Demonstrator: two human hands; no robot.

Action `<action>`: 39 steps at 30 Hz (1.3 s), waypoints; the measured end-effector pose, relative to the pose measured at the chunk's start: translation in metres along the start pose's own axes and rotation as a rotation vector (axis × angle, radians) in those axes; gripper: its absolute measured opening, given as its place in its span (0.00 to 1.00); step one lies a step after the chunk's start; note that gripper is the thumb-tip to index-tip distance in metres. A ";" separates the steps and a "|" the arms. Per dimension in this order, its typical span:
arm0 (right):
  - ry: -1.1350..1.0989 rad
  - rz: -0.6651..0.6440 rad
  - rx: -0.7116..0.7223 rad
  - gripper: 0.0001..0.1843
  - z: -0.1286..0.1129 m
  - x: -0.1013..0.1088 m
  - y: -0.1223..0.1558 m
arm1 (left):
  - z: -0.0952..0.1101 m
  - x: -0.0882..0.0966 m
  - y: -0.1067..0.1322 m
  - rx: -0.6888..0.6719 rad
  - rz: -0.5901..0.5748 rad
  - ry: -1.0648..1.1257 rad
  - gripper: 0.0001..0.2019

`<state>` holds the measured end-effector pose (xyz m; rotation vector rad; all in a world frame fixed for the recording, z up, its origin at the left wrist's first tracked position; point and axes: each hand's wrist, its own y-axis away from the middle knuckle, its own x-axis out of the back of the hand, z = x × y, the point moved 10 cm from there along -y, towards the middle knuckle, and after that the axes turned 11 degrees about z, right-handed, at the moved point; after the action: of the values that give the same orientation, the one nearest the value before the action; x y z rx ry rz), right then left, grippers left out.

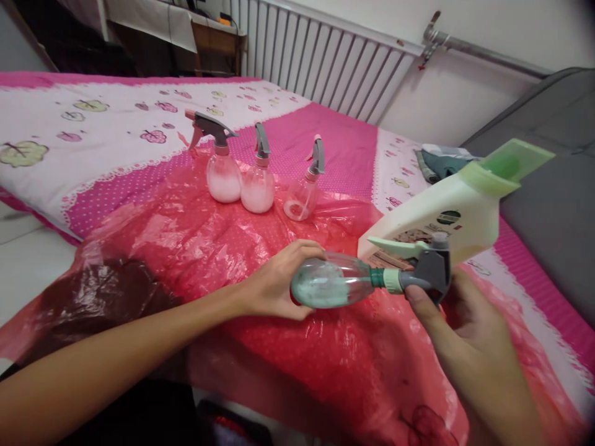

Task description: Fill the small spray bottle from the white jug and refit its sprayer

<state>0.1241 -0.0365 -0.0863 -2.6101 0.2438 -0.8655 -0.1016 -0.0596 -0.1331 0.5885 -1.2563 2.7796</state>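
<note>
My left hand (279, 282) is wrapped round the base of a clear spray bottle (332, 282) that lies sideways in the air, with pale green liquid inside. My right hand (458, 310) grips the bottle's grey trigger head (430, 269), which has a light green lever. Right behind it stands a white detergent bottle (453, 217) with a green cap, tilted on the bed. Three more spray bottles (258, 176) with grey and pink triggers stand upright farther back on the red plastic sheet (195, 235).
The red plastic sheet covers a pink and white bedspread (93, 142). A white radiator (325, 68) runs along the far wall. A grey sofa edge (553, 179) is at the right, with a folded dark cloth (441, 162) beside it.
</note>
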 end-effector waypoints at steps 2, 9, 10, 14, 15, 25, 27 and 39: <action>-0.026 0.006 0.003 0.23 0.003 0.000 -0.001 | 0.002 0.001 0.000 -0.024 0.008 0.024 0.40; -0.151 -0.001 -0.059 0.25 0.018 0.000 -0.005 | -0.005 0.002 -0.001 0.118 0.026 0.121 0.41; -0.161 0.006 -0.067 0.25 0.019 0.000 -0.006 | -0.007 0.000 0.001 0.154 0.011 0.143 0.41; -0.216 -0.004 -0.084 0.25 0.021 -0.002 -0.007 | -0.014 -0.009 0.008 0.270 -0.051 0.223 0.42; -0.229 -0.013 -0.086 0.25 0.022 -0.003 -0.007 | -0.015 -0.011 0.009 0.288 -0.067 0.226 0.42; -0.174 -0.050 -0.059 0.25 0.027 -0.019 -0.009 | -0.019 -0.023 0.012 0.266 -0.314 -0.008 0.47; -0.179 -0.040 -0.045 0.27 0.024 -0.019 -0.008 | -0.015 -0.023 0.010 0.237 -0.348 -0.026 0.45; 0.009 0.008 0.005 0.21 0.019 -0.008 -0.009 | -0.007 -0.029 0.011 0.137 -0.394 -0.065 0.44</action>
<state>0.1293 -0.0201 -0.1006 -2.5991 0.2534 -0.8743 -0.0796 -0.0582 -0.1553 0.8380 -0.8481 2.5420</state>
